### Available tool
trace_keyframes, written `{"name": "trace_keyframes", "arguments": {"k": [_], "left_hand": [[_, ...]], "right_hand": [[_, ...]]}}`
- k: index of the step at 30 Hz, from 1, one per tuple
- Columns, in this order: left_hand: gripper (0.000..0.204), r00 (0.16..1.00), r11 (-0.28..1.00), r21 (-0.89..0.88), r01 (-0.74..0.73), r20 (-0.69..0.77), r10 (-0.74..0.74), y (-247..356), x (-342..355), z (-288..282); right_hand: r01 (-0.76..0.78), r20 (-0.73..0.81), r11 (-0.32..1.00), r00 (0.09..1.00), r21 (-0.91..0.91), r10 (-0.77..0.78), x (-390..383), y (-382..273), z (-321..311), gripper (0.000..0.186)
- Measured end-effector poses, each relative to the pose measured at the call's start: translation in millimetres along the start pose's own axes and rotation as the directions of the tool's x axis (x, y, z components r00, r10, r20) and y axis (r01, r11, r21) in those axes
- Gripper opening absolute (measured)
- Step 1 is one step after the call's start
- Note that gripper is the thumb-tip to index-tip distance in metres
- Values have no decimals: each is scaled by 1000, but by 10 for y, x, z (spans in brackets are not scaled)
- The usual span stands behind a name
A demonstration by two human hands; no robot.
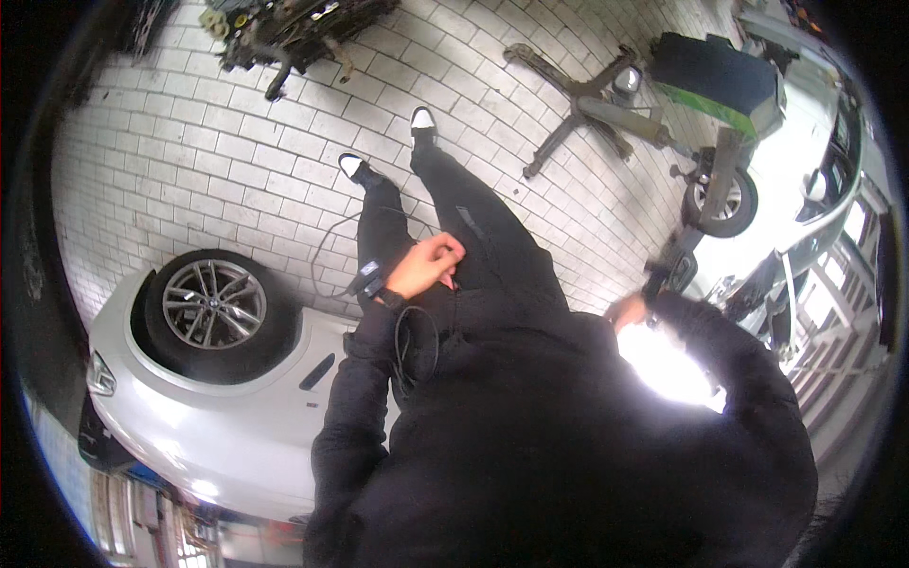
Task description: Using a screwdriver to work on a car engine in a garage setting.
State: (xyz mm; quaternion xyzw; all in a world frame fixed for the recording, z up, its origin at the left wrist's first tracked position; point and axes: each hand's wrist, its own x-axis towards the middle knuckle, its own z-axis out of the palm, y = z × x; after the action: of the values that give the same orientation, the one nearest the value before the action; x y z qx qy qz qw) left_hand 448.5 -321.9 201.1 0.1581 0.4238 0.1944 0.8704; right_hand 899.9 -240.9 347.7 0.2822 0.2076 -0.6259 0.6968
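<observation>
My left hand (428,265) is in front of my dark trousers (478,237) near the waist, fingers curled closed; what they hold, if anything, is hidden. A dark strapped device (369,281) is on that wrist, and a thin cable (434,343) loops beside it. My right hand (625,310) is out at my right side, partly lost beside a bright white glare (668,369); its fingers are too unclear to read.
A white car (170,417) with an alloy wheel (213,305) stands at left. At right are another white car (767,222), a loose-looking wheel assembly (721,204), a metal stand (578,104) and a dark green-edged panel (710,80). Dark mechanical parts (284,38) lie on the tiled floor (237,142).
</observation>
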Motion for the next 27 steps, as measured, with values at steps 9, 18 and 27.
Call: {"name": "trace_keyframes", "arguments": {"k": [9,18,27], "left_hand": [[22,973,987,144,-71,-209,100,346,-702,-232],[29,910,955,273,119,-415,5,583,-1730,-638],[21,767,683,356,637,-210,-606,-501,-3363,-937]], "right_hand": [[302,-490,875,867,378,-88,1066,117,897,64],[433,-633,780,771,451,-62,1356,-21,1307,66],[447,-671,787,739,425,-58,1516,-87,1339,67]]}}
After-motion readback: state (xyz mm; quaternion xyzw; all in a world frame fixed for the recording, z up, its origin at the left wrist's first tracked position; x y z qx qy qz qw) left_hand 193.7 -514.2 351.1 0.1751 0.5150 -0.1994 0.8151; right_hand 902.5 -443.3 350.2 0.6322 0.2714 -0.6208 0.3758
